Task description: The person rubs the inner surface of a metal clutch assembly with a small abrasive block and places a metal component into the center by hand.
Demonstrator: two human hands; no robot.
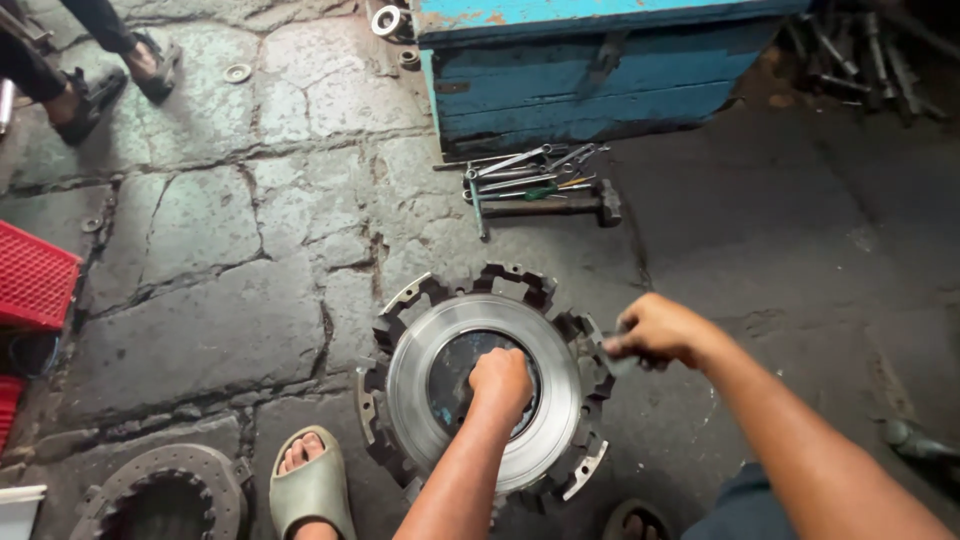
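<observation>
Below you, a round grey metal clutch plate [485,385] lies on the cracked stone floor [220,260]. Your left hand [500,380] is fisted inside its centre hole. Your right hand [655,330] grips a small dark tool [618,358] at its rim.

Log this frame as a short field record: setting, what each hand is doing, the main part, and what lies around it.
Setting: cracked stone floor, seen from above
Main part: round metal clutch assembly with a shiny ring plate, lying flat
Left hand: fist down in the centre opening of the plate
Right hand: at the assembly's right rim, closed on a small dark thing, too blurred to identify
Nearby: pile of wrenches by a blue wooden box; second ring part lower left; red crate; another person's sandalled feet top left
</observation>
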